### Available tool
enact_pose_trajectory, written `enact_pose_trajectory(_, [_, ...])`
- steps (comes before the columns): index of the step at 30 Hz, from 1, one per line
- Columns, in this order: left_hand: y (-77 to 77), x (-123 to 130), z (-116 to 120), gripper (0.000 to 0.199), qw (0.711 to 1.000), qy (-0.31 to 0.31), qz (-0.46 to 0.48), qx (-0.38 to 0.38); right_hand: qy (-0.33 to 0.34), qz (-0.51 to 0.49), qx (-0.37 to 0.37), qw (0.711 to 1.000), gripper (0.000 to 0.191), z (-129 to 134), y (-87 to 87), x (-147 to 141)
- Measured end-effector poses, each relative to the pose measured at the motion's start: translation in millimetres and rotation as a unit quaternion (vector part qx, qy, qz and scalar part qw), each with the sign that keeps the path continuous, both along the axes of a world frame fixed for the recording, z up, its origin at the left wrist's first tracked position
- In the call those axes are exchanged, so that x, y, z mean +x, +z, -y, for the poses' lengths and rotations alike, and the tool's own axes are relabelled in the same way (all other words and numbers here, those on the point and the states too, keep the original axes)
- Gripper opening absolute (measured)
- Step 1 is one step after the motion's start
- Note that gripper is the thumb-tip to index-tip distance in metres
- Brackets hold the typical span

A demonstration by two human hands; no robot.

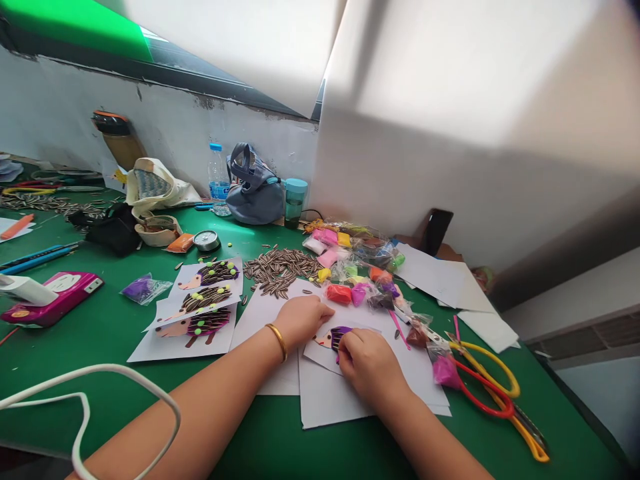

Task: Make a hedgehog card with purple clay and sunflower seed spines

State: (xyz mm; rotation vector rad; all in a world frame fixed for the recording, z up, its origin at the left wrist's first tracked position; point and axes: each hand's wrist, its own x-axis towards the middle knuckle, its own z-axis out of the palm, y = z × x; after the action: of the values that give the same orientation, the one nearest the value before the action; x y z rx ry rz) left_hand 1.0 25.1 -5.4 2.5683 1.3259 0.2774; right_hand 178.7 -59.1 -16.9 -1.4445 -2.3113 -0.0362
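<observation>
Hedgehog picture (324,339) on a small white sheet, lying on larger white sheets (330,407). Sits just beside and below the left hand (300,321), with the right hand (369,363) on its right part, fingers down at the body. Left hand, gold bangle (278,341) on wrist, has fingers bent and close together over the paper; grip on anything can't be told. Right hand mostly closed, fingers curled; fingertips partly hidden, can't tell if a small piece is pinched.

Look: pale pointed face, small red spot, purple body with dark striped seeds on it; the rest is covered by the right hand.

Surface: green table (270,440). To the left, overlapping hedgehog cards (187,337) with striped seeds and light green dots. Seed pile (283,267) beyond the hands, colorful clay packets (339,294) to its right, yellow-handled and red-handled scissors (484,395) at far right. Magenta box (53,308) and white cable (125,371) on left side.

Room: worn pale wall (170,110) behind, white sheet-like covering (425,133) over the upper area, bright green patch at top left. Water bottle (218,181), blue-gray bag (256,200) and teal-lidded cup (295,200) stand along the wall.
</observation>
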Motion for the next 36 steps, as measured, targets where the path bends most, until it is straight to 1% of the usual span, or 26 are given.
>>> enact_pose_trajectory(7, [-0.8,0,0,0.029,1.000,0.006,0.007,-0.009,-0.002,0.003,-0.008,1.000,0.011,1,1.3,-1])
enact_pose_trajectory(12, [-0.8,0,1,0.029,1.000,0.006,0.015,-0.015,-0.005,-0.014,-0.015,1.000,0.006,2,6.2,4])
enact_pose_trajectory(18, [-0.6,0,1,0.029,1.000,0.006,0.011,-0.013,0.013,-0.033,-0.037,0.999,0.006,1,10.8,9])
enact_pose_trajectory(23, [-1.0,0,1,0.029,1.000,0.007,0.020,-0.016,0.022,-0.033,-0.051,0.998,0.007,1,11.0,7])
enact_pose_trajectory(29, [-0.2,0,2,0.028,0.999,0.016,0.026,-0.022,0.021,-0.029,-0.040,0.999,0.009,1,9.5,6])
enact_pose_trajectory(36, [-1.0,0,2,0.029,0.999,0.015,0.024,-0.020,0.005,-0.021,-0.049,0.999,0.009,0,7.8,5])
